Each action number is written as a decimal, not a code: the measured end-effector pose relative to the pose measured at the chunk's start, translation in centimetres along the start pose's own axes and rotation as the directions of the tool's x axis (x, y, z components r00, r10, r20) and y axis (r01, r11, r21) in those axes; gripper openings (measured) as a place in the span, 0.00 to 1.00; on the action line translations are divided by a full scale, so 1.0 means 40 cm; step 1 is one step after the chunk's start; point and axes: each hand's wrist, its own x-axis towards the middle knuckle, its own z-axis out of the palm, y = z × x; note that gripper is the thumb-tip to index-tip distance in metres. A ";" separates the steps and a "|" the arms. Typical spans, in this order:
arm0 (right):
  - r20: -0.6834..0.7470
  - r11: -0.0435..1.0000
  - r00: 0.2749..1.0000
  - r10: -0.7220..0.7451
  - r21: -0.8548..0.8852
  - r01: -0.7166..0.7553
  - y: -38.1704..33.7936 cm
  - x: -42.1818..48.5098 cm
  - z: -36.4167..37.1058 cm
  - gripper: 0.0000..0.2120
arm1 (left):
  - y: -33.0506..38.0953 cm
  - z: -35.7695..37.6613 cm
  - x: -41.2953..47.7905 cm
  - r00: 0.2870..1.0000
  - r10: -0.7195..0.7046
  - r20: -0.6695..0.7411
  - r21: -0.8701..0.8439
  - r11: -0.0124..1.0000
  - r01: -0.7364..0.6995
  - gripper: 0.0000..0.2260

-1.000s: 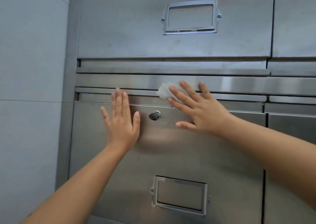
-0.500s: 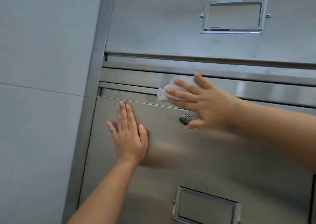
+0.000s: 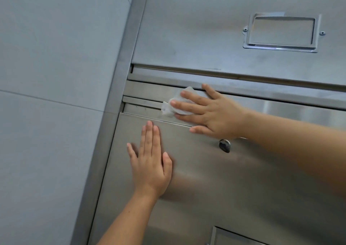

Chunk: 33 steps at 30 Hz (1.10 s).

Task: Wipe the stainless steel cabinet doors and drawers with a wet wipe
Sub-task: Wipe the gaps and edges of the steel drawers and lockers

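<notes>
While the left hand [image 3: 149,166] lies flat, the flat right hand [image 3: 211,113] presses the wipe [image 3: 166,109].

The head-worn camera is facing the stainless steel cabinet [image 3: 243,179] from close up, near enough that the left hand [image 3: 149,170] and right hand [image 3: 211,113] are both lying on its front. It is sitting tilted, so the cabinet's edge is slanting across the frame, and it is taking in the tiled wall [image 3: 46,113] at the left.

A: What shows of the person?
B: Bare skin only: left forearm [image 3: 127,220] and left hand [image 3: 149,168], right forearm [image 3: 290,138] and right hand [image 3: 211,113] — uncovered to the frame's edge.
A: The nails?
B: Short, rounded — plain.
</notes>
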 end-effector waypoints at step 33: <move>-0.130 1.000 0.991 0.023 0.020 -0.021 -0.010 0.073 0.001 0.28 | -0.009 -0.013 -0.002 0.999 0.022 0.032 0.004 1.000 -0.022 0.28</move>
